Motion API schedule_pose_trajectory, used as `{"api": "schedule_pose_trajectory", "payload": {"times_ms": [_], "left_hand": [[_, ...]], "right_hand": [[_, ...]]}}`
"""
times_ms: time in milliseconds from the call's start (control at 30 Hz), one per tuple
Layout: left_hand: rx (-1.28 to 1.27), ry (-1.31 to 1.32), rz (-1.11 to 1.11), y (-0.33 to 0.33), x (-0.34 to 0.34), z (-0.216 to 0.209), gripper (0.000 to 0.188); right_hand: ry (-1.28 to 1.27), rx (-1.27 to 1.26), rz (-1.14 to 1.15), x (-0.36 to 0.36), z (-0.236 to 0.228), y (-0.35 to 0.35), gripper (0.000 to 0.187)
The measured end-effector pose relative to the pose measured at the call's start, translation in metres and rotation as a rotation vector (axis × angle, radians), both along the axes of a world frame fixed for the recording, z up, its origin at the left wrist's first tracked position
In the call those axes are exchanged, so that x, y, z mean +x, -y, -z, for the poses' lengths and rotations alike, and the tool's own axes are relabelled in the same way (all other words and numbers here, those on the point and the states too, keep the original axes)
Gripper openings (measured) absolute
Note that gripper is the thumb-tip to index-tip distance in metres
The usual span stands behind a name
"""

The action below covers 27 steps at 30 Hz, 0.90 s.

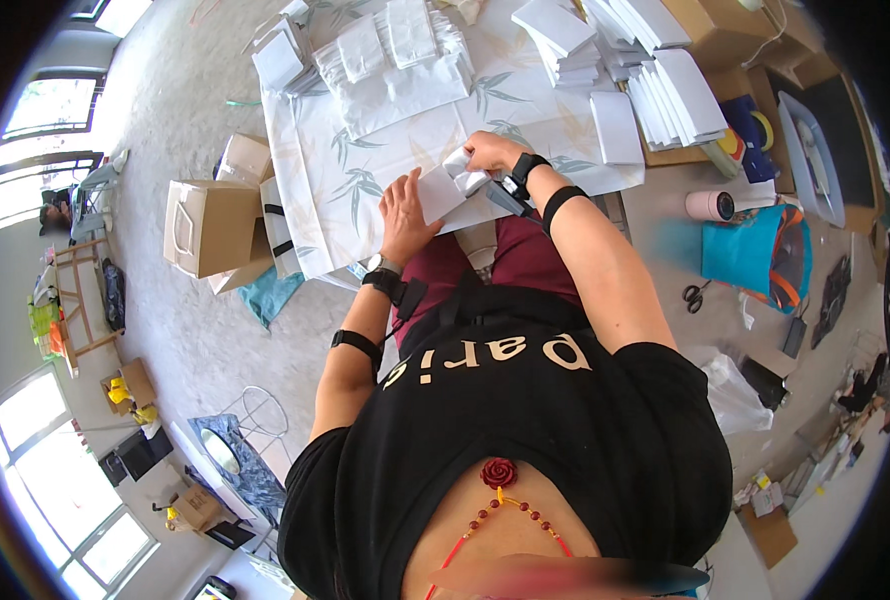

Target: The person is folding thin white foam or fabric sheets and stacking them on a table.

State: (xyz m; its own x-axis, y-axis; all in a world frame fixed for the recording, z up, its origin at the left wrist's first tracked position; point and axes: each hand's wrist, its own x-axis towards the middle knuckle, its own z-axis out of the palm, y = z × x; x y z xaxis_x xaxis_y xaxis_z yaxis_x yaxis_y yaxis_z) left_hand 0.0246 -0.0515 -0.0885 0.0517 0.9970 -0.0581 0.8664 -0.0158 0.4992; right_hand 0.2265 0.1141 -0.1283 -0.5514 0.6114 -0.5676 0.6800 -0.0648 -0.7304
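My left hand (405,222) lies with fingers stretched against the left edge of a flat white box (439,193) at the table's near edge. My right hand (493,153) is closed on a crumpled white piece (462,170), which looks like thin plastic or paper, at the box's right end. Below the right wrist is a dark grey, flat object (508,203), partly hidden. Under all this, the table carries a white cloth with a leaf pattern (355,185).
Flat white packets (395,60) lie piled across the table's far side. White boxes (675,95) are stacked at the far right, with a single one (617,128) nearby. Brown cartons (215,228) stand left. A pink cup (710,206), blue bag (740,250) and scissors (696,296) are right.
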Motion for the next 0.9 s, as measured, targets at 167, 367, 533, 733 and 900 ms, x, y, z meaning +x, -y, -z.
{"api": "schedule_pose_trajectory", "payload": {"times_ms": [167,367,533,733,900], "left_hand": [[0.217,0.035,0.251,-0.014,0.017,-0.016,0.070],[0.286,0.036,0.413,-0.032,0.023,-0.010,0.037],[0.080,-0.074,0.510,-0.047,0.032,-0.011,0.026],[0.096,-0.071,0.439,-0.038,0.025,-0.014,0.054],[0.066,-0.077,0.098,-0.011,0.005,-0.005,0.105]], "right_hand": [[0.016,0.013,-0.018,0.005,0.005,-0.006,0.025],[0.048,0.100,-0.061,-0.005,-0.007,0.002,0.025],[0.093,0.166,-0.061,0.001,0.003,0.001,0.026],[0.108,0.176,-0.016,-0.003,0.006,0.003,0.031],[0.068,0.371,0.030,-0.001,0.011,0.006,0.026]]}}
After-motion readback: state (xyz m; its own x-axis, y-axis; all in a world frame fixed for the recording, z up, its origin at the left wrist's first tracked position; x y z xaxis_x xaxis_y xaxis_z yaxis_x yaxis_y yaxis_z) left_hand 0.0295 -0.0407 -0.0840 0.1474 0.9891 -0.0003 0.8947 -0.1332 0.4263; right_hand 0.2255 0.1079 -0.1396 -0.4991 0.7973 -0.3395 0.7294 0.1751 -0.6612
